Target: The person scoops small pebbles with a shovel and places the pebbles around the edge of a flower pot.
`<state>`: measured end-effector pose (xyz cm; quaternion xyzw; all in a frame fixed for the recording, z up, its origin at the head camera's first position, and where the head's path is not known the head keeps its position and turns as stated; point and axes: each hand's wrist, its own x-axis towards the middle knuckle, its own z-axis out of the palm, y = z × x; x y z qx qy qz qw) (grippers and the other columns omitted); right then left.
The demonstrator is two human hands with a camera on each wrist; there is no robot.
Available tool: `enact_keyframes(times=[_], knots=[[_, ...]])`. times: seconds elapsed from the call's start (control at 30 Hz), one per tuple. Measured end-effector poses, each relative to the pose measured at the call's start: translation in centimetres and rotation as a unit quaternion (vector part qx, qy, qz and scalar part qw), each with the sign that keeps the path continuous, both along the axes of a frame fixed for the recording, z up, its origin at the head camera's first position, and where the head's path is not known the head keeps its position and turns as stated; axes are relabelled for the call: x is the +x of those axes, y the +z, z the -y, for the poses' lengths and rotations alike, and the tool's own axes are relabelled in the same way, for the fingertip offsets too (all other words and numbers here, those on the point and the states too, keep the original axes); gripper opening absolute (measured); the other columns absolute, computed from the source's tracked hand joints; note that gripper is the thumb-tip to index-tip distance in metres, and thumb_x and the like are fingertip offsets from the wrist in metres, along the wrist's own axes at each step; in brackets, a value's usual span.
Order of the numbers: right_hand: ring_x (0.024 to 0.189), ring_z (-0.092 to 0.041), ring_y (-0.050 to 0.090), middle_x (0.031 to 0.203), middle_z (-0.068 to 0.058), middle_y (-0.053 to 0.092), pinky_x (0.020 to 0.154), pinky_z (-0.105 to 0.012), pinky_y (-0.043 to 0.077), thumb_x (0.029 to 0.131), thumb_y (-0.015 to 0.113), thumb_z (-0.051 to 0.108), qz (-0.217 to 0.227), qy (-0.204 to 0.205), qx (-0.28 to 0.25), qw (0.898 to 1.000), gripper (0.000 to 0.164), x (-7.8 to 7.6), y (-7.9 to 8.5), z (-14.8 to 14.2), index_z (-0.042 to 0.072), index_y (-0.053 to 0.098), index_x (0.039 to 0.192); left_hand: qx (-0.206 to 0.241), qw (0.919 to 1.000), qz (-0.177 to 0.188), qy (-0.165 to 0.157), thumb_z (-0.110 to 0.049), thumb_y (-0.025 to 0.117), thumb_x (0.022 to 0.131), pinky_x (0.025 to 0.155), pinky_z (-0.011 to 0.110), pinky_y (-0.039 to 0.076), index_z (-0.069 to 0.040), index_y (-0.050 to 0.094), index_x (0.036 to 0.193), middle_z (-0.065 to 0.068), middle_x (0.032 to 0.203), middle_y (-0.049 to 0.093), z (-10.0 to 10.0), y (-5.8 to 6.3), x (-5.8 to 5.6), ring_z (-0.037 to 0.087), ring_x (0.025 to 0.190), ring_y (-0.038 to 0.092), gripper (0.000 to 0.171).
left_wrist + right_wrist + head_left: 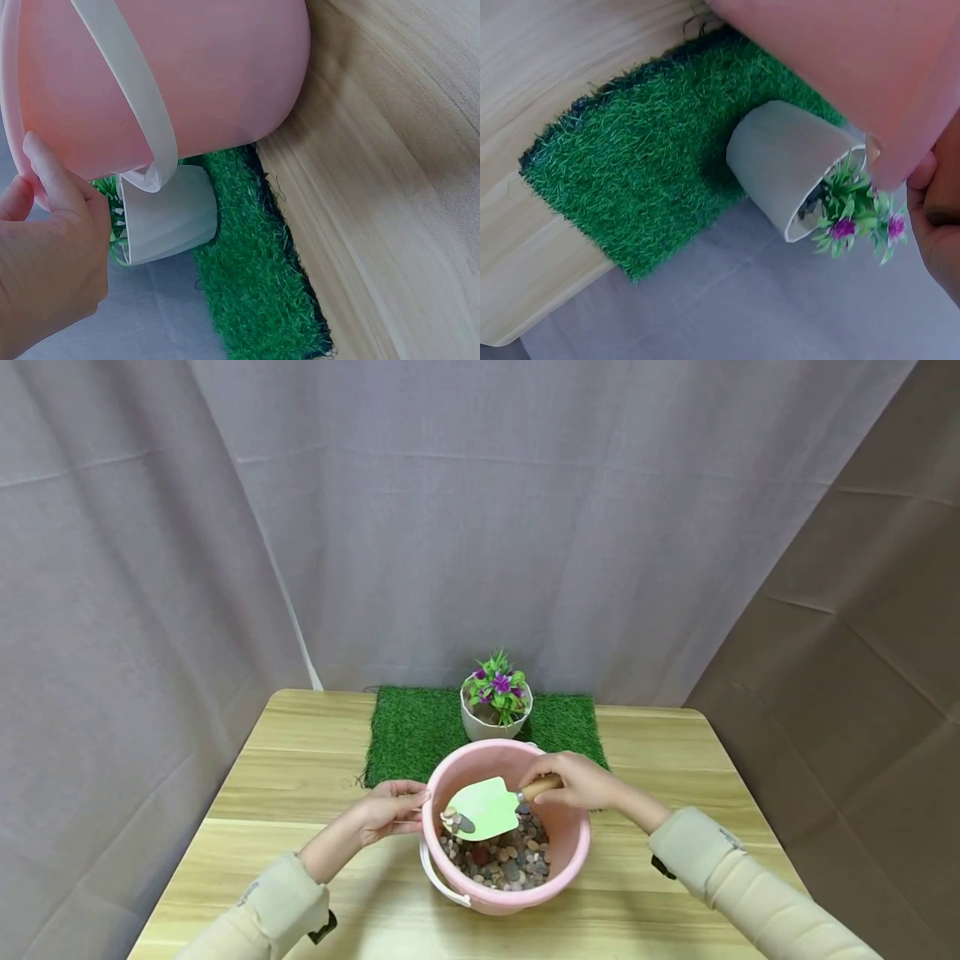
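A pink bucket (579, 852) stands on the table, its lower part filled with small mixed pebbles (510, 860). My left hand (386, 812) pinches the bucket's left rim between thumb and fingers. My right hand (576, 779) grips the wooden handle of a small light-green trowel (487, 807) inside the bucket's mouth. A few pebbles (459, 821) lie at the left tip of the blade, above the rest. In the right wrist view only part of the right hand (939, 247) and the handle shows; the bucket wall hides the blade there.
A white pot (487, 727) with a purple-flowered plant (498, 683) stands just behind the bucket on a green turf mat (412, 735). The bucket's white handle (442, 875) hangs down its left front side. Grey cloth (525, 527) hangs behind the wooden table (300, 827).
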<state>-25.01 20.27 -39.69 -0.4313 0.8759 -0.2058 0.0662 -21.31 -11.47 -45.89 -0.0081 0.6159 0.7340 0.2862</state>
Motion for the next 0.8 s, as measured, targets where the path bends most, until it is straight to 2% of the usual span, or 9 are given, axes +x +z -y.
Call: enact_keyframes(times=[0.4, 0.63, 0.8], knots=[[0.082, -0.010, 0.061, 0.098, -0.007, 0.069, 0.073, -0.021, 0.058, 0.081, 0.072, 0.009, 0.029, -0.016, -0.044, 0.998, 0.025, -1.3, 1.3, -2.0, 0.005, 0.068, 0.105, 0.003, 1.0000, 0.004, 0.002, -0.007, 0.054, 0.094, 0.072, 0.020, 0.062, 0.008, 0.048, 0.120, -0.002, 0.073, 0.063, 0.2, -0.1, 0.1, 0.005, 0.067, 0.063, 0.030], [0.079, -0.007, 0.060, 0.098, -0.015, 0.068, 0.068, -0.019, 0.059, 0.081, 0.070, 0.003, 0.059, -0.048, -0.069, 0.995, 0.024, -2.4, 2.3, -3.8, 0.000, 0.067, 0.105, 0.008, 1.0000, 0.002, -0.003, -0.007, 0.054, 0.094, 0.072, 0.020, 0.062, 0.008, 0.046, 0.122, -0.002, 0.074, 0.063, 0.2, -0.2, 0.0, 0.005, 0.067, 0.063, 0.032], [0.079, -0.005, 0.060, 0.098, -0.016, 0.068, 0.067, -0.019, 0.059, 0.082, 0.069, 0.003, 0.059, -0.078, -0.076, 0.992, 0.024, -3.3, 2.7, -5.2, -0.003, 0.066, 0.105, 0.005, 1.0000, 0.003, -0.002, -0.007, 0.053, 0.095, 0.072, 0.020, 0.062, 0.009, 0.045, 0.123, -0.002, 0.075, 0.063, 0.2, -0.2, 0.0, 0.005, 0.068, 0.063, 0.034]])
